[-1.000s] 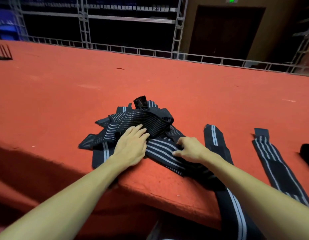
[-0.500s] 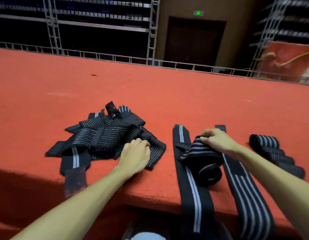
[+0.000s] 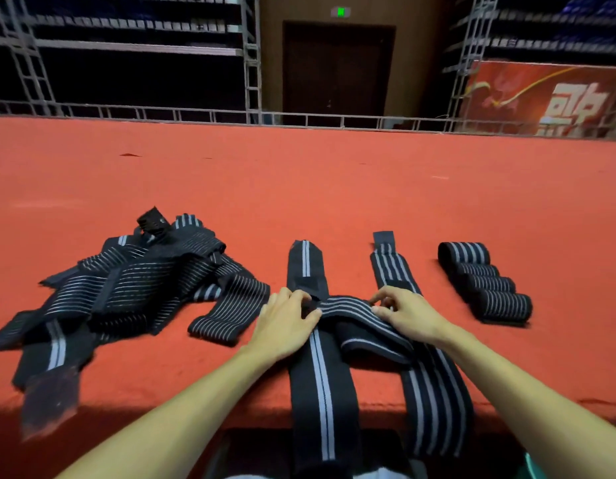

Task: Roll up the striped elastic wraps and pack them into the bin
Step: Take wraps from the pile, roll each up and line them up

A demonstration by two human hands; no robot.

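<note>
Left hand (image 3: 285,326): fingers curled over one end of a striped wrap (image 3: 354,307), thumb against it. Looks like a pinch, though it's a bit blurry right there.
Right hand (image 3: 408,314): fingertips bunched together, pinching the same wrap further along.
Wrap: lying crosswise between the two hands, on top of two flat ones, with a fold of it tucked below the right hand.
Left strip (image 3: 320,385): flat, pale stripes down the middle, hanging off the near edge of the table (image 3: 299,188).
Right strip (image 3: 434,392): flat too, several stripes, beside the other one but not touching it, and also over the edge.
Pile (image 3: 127,285): loose tangle of more wraps, left of the hands.
Rolls (image 3: 486,285): four rolled-up ones in a tight row, off to the right.
Back wall: dark door (image 3: 337,70), red banner (image 3: 548,98).
</note>
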